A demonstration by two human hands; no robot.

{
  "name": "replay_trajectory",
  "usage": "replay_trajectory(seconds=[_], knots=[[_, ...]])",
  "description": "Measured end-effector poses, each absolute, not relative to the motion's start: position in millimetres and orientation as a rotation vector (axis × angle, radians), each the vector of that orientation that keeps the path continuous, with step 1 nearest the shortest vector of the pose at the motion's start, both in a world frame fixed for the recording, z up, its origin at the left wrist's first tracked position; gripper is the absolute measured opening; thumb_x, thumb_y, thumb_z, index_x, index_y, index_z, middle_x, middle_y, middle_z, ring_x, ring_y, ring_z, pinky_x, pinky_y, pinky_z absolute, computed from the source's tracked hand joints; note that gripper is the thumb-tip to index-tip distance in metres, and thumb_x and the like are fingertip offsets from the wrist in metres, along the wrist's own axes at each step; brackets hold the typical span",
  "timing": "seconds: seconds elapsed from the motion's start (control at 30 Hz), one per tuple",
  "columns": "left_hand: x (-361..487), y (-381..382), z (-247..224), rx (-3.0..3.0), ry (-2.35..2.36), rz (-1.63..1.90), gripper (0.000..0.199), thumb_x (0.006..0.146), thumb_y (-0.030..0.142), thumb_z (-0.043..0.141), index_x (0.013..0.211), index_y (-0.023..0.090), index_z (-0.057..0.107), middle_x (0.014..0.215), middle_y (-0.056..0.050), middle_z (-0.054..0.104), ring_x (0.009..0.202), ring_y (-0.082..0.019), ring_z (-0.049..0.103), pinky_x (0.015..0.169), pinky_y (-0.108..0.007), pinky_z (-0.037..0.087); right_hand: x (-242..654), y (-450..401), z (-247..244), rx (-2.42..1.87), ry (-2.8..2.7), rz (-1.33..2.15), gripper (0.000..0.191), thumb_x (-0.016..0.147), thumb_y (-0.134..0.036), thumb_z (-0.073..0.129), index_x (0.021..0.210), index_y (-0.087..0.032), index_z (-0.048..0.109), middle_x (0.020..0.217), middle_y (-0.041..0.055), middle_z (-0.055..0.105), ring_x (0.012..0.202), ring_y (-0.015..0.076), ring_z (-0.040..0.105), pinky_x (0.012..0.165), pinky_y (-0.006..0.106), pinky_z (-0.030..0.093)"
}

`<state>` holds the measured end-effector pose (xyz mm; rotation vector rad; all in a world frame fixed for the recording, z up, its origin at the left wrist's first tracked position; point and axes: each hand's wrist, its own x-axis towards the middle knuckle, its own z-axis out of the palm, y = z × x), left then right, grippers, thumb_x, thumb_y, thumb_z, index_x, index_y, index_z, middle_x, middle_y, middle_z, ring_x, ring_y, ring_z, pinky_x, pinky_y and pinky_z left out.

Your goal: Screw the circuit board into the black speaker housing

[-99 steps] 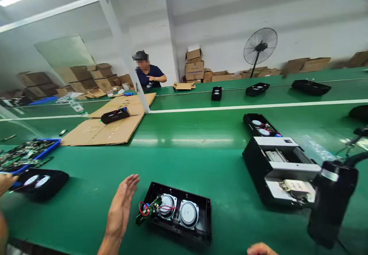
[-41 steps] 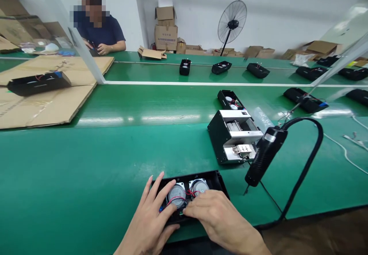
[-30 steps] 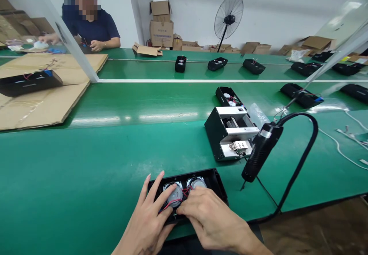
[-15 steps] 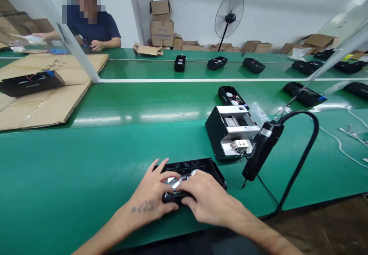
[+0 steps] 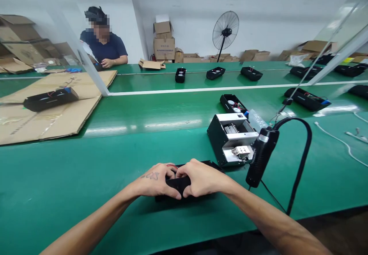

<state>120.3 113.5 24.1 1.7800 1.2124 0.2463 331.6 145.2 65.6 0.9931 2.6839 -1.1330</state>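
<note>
- Cardboard [image 5: 66, 123], far left: a second case [image 5: 51, 100] lies on it, open side up, with wires showing. It gives a clear look at the form: long, black, walled, probably stiff moulded plastic.
- Tabletop [image 5: 51, 182]: green and smooth, with glare on its farther part. A case would likely slide on it under a sideways push, so steadying from both sides makes sense.
- Left grip [image 5: 156, 179]: grasping the case, fingers curled over the near wall, thumb along its outside. The fingertips are out of sight inside.
- Red wires [image 5: 171, 166]: they loop up just beside the left fingers. Thin and soft, they look the easiest part to snag or pull loose; no place to lift by.
- Case [image 5: 182, 183]: on the near part of the tabletop, in front of the person, between both hands and partly covered by them. Whether its underside touches all along I cannot tell. It should be light to moderate in weight and rigid at the walls, with more delicate parts inside. Best held by the walls or ends.
- Right grip [image 5: 201, 177]: also grasping the case, thumb on the outer wall, fingers bent inside.
- Machine [image 5: 239, 137]: stands just beyond the case, to its right, limiting room there.
- Driver [image 5: 262, 157]: hangs near the case's right end; a knock could set it swinging.
</note>
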Motion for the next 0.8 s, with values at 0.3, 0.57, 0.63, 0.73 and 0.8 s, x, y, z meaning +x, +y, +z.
replay_trajectory(seconds=[0.3, 0.57, 0.63, 0.73, 0.8], knots=[[120, 116, 23, 1.737, 1.158, 0.307, 0.042, 0.061, 0.046, 0.092, 0.055, 0.021, 0.059, 0.095, 0.002, 0.075, 0.114, -0.026, 0.065, 0.093, -0.03, 0.047, 323, 131, 56, 1.151, 2.754, -0.797, 0.02, 0.071, -0.032, 0.081, 0.089, -0.023, 0.078, 0.072, 0.0039, 0.074, 0.07, 0.0232, 0.065, 0.059, 0.03, 0.034], [122, 114, 28, 1.799, 1.158, 0.309, 0.031, 0.063, 0.034, 0.094, 0.057, 0.021, 0.065, 0.102, 0.004, 0.078, 0.117, -0.023, 0.067, 0.105, -0.029, 0.046, 324, 127, 48, 1.106, 2.817, -0.74, 0.017, 0.072, -0.028, 0.077, 0.087, -0.02, 0.077, 0.068, 0.0037, 0.073, 0.064, 0.021, 0.063, 0.073, 0.033, 0.043], [121, 113, 29, 1.839, 1.175, 0.304, 0.027, 0.064, 0.032, 0.094, 0.06, 0.022, 0.068, 0.104, 0.005, 0.079, 0.122, -0.024, 0.066, 0.107, -0.029, 0.046, 323, 126, 46, 1.093, 2.84, -0.759, 0.022, 0.073, -0.029, 0.077, 0.092, -0.02, 0.077, 0.073, 0.0044, 0.075, 0.068, 0.0214, 0.065, 0.076, 0.034, 0.044], [119, 106, 25, 1.905, 1.209, 0.302, 0.021, 0.066, 0.033, 0.093, 0.068, 0.025, 0.074, 0.114, 0.003, 0.078, 0.133, -0.028, 0.062, 0.111, -0.034, 0.046, 329, 119, 48, 1.056, 2.874, -0.759, 0.028, 0.076, -0.029, 0.078, 0.102, -0.02, 0.076, 0.081, 0.006, 0.076, 0.076, 0.0242, 0.068, 0.079, 0.036, 0.046], [118, 93, 15, 1.983, 1.237, 0.327, 0.02, 0.066, 0.036, 0.093, 0.076, 0.027, 0.078, 0.121, 0.001, 0.076, 0.139, -0.033, 0.058, 0.115, -0.044, 0.044, 341, 111, 51, 1.016, 2.978, -0.891, 0.03, 0.078, -0.024, 0.079, 0.107, -0.021, 0.075, 0.091, 0.0064, 0.077, 0.088, 0.0252, 0.07, 0.085, 0.038, 0.049]])
